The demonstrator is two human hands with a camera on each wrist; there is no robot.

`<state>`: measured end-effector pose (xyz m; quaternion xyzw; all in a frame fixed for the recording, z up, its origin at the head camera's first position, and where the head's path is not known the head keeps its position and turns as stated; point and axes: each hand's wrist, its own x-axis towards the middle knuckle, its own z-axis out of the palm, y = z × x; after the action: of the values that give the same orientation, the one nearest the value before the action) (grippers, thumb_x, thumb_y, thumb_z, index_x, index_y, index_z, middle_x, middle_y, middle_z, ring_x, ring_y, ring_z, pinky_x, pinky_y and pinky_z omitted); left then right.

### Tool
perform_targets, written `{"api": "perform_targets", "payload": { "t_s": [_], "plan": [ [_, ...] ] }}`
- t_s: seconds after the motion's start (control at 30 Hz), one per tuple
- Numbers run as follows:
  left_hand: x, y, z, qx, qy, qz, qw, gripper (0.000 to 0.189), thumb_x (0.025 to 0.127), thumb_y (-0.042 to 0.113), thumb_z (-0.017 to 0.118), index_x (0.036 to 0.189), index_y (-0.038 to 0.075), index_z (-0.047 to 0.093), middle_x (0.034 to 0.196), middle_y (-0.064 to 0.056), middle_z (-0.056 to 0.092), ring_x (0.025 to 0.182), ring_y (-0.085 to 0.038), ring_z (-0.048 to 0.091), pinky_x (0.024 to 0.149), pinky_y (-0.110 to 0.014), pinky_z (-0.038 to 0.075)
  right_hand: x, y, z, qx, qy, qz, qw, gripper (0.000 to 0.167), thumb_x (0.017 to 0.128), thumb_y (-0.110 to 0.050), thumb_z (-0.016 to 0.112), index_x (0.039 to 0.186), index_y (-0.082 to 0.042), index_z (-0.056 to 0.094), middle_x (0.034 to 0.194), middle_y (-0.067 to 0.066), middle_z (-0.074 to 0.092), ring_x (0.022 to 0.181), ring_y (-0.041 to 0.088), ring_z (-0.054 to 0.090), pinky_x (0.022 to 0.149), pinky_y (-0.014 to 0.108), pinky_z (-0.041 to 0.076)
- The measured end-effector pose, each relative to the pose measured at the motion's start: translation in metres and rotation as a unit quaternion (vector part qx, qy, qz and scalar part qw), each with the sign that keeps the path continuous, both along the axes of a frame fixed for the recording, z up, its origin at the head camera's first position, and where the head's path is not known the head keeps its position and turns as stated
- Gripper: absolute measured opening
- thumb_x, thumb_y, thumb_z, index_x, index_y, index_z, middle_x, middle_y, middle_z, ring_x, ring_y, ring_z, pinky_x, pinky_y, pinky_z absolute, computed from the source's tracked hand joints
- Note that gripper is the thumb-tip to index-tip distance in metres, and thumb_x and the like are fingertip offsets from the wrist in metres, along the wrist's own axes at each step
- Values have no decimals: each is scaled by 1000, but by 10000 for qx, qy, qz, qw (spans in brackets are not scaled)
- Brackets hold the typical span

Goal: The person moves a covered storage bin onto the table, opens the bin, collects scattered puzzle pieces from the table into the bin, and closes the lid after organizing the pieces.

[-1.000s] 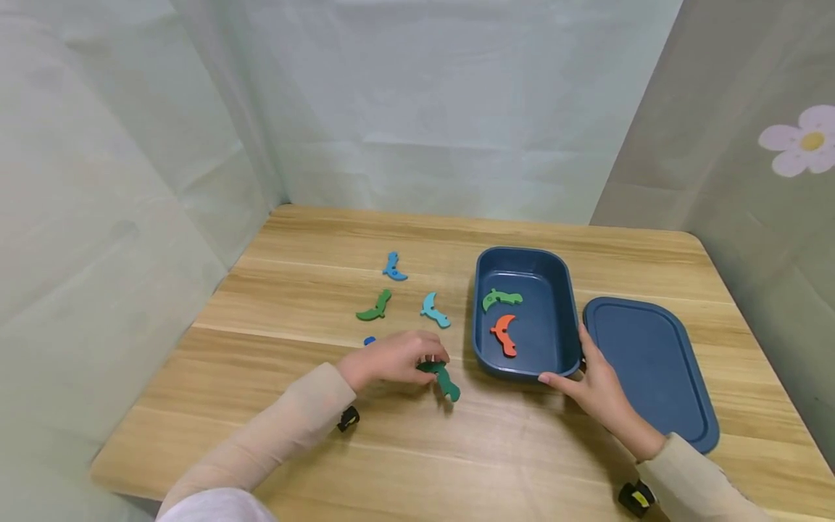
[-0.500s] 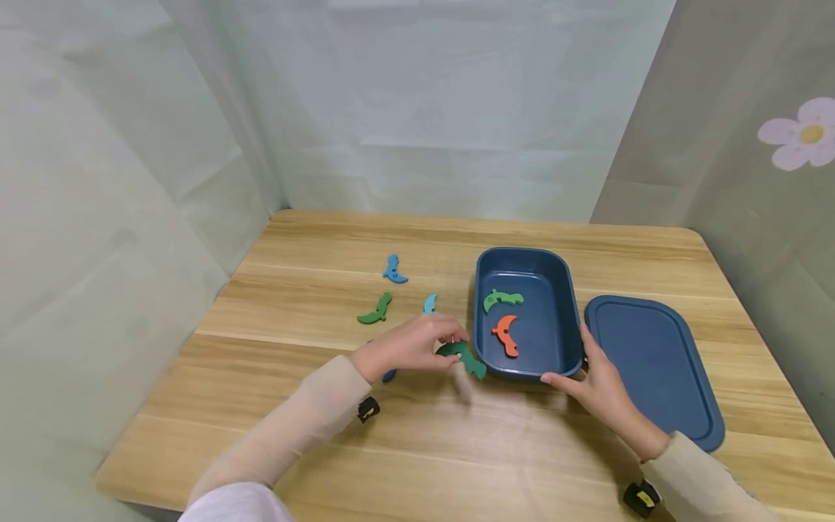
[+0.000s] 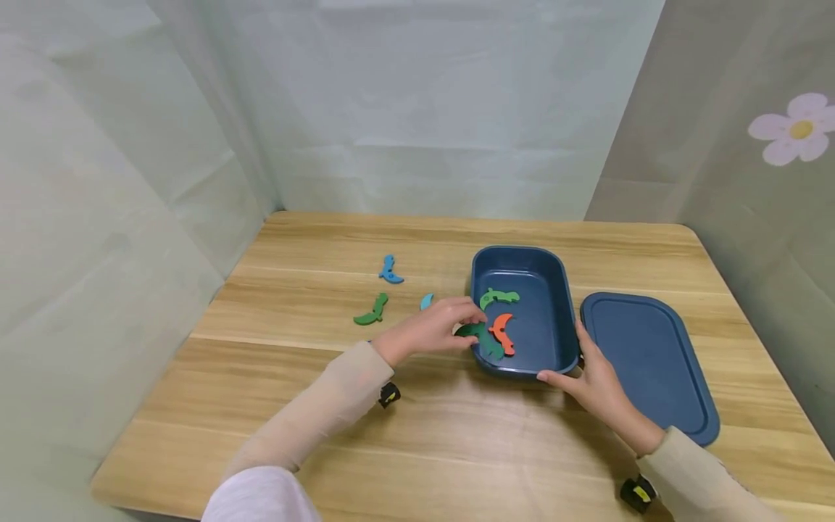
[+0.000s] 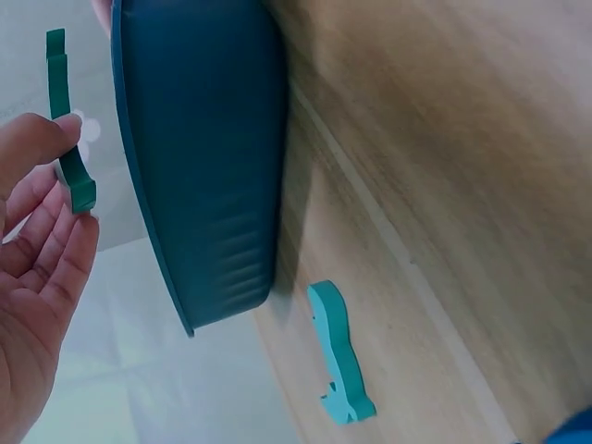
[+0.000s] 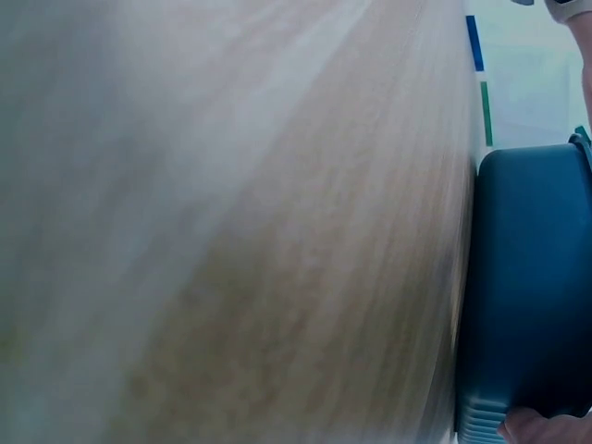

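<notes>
My left hand (image 3: 435, 328) pinches a dark green, bird-like flat piece (image 3: 491, 345) between thumb and fingers. It is over the left rim of a dark blue rectangular box (image 3: 541, 312). In the left wrist view the same green piece (image 4: 58, 88) is seen edge-on, above the box's rim. My right hand (image 3: 603, 388) grips the box's near right corner, thumb at the front and fingers along the right side. Inside the box lie a light green piece (image 3: 502, 296) and an orange-red piece (image 3: 501, 335). The right wrist view shows the box's outer wall (image 5: 527, 277) and little of the hand.
A flat blue lid (image 3: 652, 370) lies right of the box. Left of the box are a blue piece (image 3: 390, 270), a green piece (image 3: 372, 310) and a light blue piece (image 3: 427, 301) partly behind my left hand. A darker blue piece (image 4: 575, 430) shows at the left wrist view's corner.
My left hand has carried the dark green piece rightward and away from me, from above the table to over the box's left side. The right hand stays at the box's corner.
</notes>
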<state>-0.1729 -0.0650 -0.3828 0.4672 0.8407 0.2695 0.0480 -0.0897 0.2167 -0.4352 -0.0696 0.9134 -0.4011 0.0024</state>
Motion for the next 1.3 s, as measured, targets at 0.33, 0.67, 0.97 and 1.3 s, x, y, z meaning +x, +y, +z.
{"api": "perform_targets", "payload": {
  "t_s": [0.33, 0.67, 0.97, 1.3],
  "plan": [
    [-11, 14, 0, -273, 91, 49, 9996, 30, 86, 14, 69, 113, 2, 65, 98, -6, 61, 86, -14, 57, 77, -21, 49, -1, 0, -2, -78, 77, 20, 9999, 112, 75, -29, 81, 150, 4, 4, 147, 36, 24, 127, 50, 38, 92, 58, 44],
    [-19, 28, -2, -499, 203, 50, 9985, 31, 88, 16, 67, 115, 1, 65, 105, -7, 63, 93, -17, 59, 79, -23, 50, -1, -1, -1, -11, 12, -26, 10000, 112, 75, -31, 80, 150, 6, 5, 147, 37, 22, 129, 51, 33, 95, 60, 41],
    [-24, 40, -7, -859, 414, -61, 9954, 31, 90, 20, 65, 117, 5, 65, 105, -6, 61, 96, -15, 59, 82, -20, 49, 0, -1, -3, -38, 3, -35, 10000, 111, 76, -30, 80, 150, 6, 5, 147, 37, 22, 128, 51, 36, 93, 58, 43],
    [-27, 51, -9, -1154, 404, -140, 9924, 35, 91, 20, 64, 122, 3, 62, 116, -8, 61, 104, -18, 58, 90, -26, 48, -1, -1, -5, -19, 58, -25, 10000, 111, 76, -30, 80, 149, 7, 5, 147, 37, 22, 128, 52, 36, 94, 60, 42]
  ]
}}
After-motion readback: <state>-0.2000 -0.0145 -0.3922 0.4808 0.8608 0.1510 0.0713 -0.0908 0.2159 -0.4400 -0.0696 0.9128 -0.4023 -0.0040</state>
